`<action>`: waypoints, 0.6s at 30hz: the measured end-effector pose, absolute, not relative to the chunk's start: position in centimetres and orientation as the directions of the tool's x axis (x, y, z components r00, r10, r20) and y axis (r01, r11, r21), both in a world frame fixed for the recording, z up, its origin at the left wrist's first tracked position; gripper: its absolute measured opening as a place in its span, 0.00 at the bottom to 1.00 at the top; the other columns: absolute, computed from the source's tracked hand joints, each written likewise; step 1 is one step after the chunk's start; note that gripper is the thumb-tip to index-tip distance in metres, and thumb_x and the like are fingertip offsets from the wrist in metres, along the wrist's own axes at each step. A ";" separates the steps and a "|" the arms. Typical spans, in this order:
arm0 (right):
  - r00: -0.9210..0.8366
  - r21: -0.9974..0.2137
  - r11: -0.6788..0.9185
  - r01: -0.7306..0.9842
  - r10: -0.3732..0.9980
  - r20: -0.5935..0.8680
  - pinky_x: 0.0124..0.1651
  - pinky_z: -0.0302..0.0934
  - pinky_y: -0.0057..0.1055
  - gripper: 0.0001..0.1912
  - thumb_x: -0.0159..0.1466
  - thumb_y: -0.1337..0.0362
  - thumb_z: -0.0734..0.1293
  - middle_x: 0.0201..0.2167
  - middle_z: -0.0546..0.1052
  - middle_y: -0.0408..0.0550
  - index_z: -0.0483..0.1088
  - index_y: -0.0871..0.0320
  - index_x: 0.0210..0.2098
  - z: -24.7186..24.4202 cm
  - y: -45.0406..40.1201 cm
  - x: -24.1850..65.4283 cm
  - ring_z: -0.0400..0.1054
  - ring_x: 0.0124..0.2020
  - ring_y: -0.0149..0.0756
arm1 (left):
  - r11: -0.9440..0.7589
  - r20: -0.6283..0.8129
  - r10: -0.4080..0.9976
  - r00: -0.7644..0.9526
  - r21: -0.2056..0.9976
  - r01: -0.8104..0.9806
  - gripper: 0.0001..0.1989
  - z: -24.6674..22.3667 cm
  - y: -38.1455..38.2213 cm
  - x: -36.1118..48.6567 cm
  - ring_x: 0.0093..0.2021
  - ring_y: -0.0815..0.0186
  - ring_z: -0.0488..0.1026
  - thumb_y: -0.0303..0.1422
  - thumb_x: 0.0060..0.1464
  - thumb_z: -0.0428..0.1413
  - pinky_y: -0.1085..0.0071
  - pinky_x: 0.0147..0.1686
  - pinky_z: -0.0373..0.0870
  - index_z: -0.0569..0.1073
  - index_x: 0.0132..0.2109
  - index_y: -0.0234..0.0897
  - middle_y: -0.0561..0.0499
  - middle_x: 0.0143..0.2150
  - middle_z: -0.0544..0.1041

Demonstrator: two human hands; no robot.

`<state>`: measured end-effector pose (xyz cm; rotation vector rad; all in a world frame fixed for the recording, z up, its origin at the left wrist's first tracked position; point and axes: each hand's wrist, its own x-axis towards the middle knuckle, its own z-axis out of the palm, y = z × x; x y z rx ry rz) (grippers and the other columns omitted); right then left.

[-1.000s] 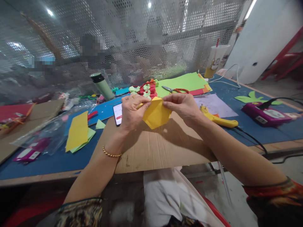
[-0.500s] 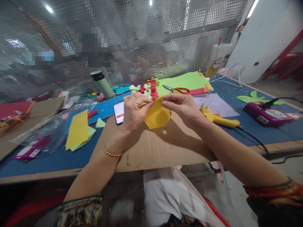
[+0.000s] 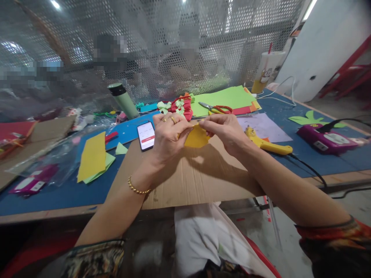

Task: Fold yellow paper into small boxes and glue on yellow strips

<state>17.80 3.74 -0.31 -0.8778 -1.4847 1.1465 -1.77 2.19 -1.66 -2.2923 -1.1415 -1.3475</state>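
A piece of yellow paper (image 3: 197,138) with angled edges is held above a brown cardboard sheet (image 3: 185,181). My left hand (image 3: 171,133) pinches its left side, the fingers closed and two rings showing. At its upper right edge, my right hand (image 3: 223,129) grips the paper between thumb and fingers. Both sets of fingers hide part of the paper's upper edge. A phone (image 3: 145,136) with a lit screen lies just left of my left hand. To the right of my right hand rests a yellow glue gun (image 3: 268,146).
Red-handled scissors (image 3: 216,108) lie on green paper (image 3: 228,98) at the back. A green bottle (image 3: 124,101) and a drink cup (image 3: 264,73) stand behind. Yellow strips (image 3: 92,156) lie left; a purple power strip (image 3: 326,138) sits right. Perforated metal (image 3: 162,50) rises beyond the table.
The yellow paper has tilted and shows less of its face. My left hand has turned, with its knuckles further over the paper. My right fingers have curled in more at the edge.
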 end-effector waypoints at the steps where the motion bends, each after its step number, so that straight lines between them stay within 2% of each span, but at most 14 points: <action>1: -0.215 -0.959 0.281 -0.034 0.935 0.282 0.31 0.56 0.31 0.16 0.49 0.51 0.76 0.21 0.71 0.43 0.74 0.56 0.20 -0.3 3.7 17.8 0.60 0.26 0.30 | -0.665 0.824 0.498 0.271 0.162 0.729 0.12 -1.7 2.2 -1.7 0.43 0.53 0.80 0.39 0.71 0.59 0.46 0.55 0.64 0.83 0.37 0.49 0.50 0.39 0.85; 4: -0.235 -0.965 0.261 -0.017 0.937 0.258 0.31 0.55 0.31 0.12 0.50 0.55 0.74 0.20 0.70 0.43 0.73 0.56 0.18 -0.4 3.8 17.9 0.60 0.26 0.30 | -0.669 0.826 0.489 0.280 0.150 0.728 0.13 -1.7 2.2 -1.5 0.44 0.53 0.81 0.40 0.72 0.58 0.47 0.55 0.65 0.84 0.39 0.49 0.50 0.38 0.85; 9: -0.265 -0.978 0.207 -0.029 0.942 0.207 0.30 0.54 0.31 0.12 0.49 0.56 0.75 0.18 0.70 0.43 0.72 0.55 0.17 -0.6 4.2 18.2 0.61 0.24 0.30 | -0.658 0.822 0.492 0.286 0.136 0.740 0.13 -1.5 2.0 -1.4 0.42 0.54 0.81 0.41 0.72 0.59 0.47 0.54 0.66 0.84 0.38 0.50 0.51 0.38 0.86; 18: -0.352 -0.975 0.215 -0.058 0.909 0.222 0.32 0.56 0.31 0.12 0.48 0.55 0.75 0.21 0.71 0.41 0.73 0.56 0.20 -0.7 4.5 18.5 0.61 0.26 0.30 | -0.673 0.805 0.538 0.250 0.232 0.702 0.09 -1.9 2.2 -1.7 0.44 0.55 0.82 0.37 0.70 0.62 0.46 0.55 0.68 0.84 0.38 0.49 0.51 0.39 0.87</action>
